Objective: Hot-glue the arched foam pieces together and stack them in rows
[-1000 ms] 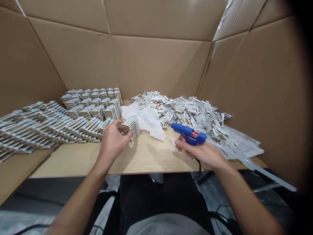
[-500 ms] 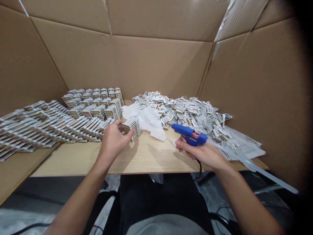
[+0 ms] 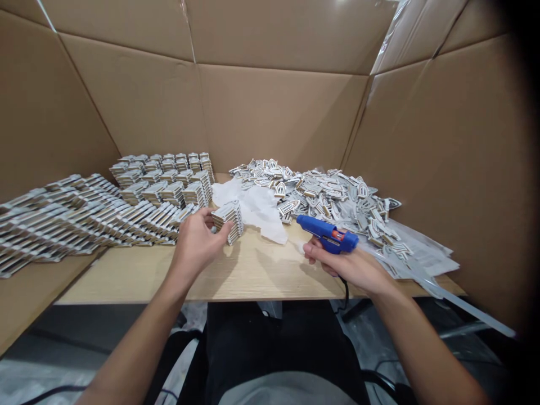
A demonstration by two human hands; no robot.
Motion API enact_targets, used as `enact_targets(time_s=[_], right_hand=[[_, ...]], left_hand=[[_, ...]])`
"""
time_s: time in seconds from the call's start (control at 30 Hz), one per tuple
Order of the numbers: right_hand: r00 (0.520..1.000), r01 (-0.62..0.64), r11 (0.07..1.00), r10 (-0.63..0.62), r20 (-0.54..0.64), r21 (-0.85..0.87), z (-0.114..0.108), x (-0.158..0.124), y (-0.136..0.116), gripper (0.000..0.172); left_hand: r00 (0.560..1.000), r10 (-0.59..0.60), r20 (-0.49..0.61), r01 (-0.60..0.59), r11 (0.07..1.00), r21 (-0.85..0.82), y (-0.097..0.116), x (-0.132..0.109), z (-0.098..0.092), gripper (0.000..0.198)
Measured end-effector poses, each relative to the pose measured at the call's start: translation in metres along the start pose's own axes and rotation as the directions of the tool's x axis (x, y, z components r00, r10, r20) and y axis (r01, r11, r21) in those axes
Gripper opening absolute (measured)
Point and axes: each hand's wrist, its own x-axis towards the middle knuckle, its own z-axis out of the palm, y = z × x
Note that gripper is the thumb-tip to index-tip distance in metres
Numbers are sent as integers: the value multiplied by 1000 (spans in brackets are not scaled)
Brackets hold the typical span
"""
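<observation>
My left hand [image 3: 201,236] grips a small stack of arch-shaped pieces [image 3: 229,220], white on top with brown edges, near the middle of the table. Its thumb lies on the near side; the other fingers are partly hidden behind the stack. In my right hand [image 3: 337,260] is a blue glue gun [image 3: 327,232], its nozzle pointing left over the edge of a loose pile. My fingers wrap its handle. A long clear glue stick [image 3: 459,304] trails from its back end toward the lower right, and a black cord hangs below.
Neat stacks of the same pieces [image 3: 172,193] stand at the back left, with leaning rows [image 3: 63,222] before them. A loose heap [image 3: 324,191] covers the back right, beside white paper [image 3: 257,205]. Cardboard walls [image 3: 278,112] enclose the wooden table [image 3: 160,281].
Both hands keep their places, the left on the stack and the right on the glue gun. Only the camera view has shifted very slightly.
</observation>
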Motion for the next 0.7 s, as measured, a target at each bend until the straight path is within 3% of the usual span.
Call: enact_targets(time_s=[0.7], right_hand=[[1000, 16, 1000, -16, -14, -7, -2, 0, -3, 42]], left_hand=[[998, 25, -56, -27, 999, -28, 2, -1, -4, 62]])
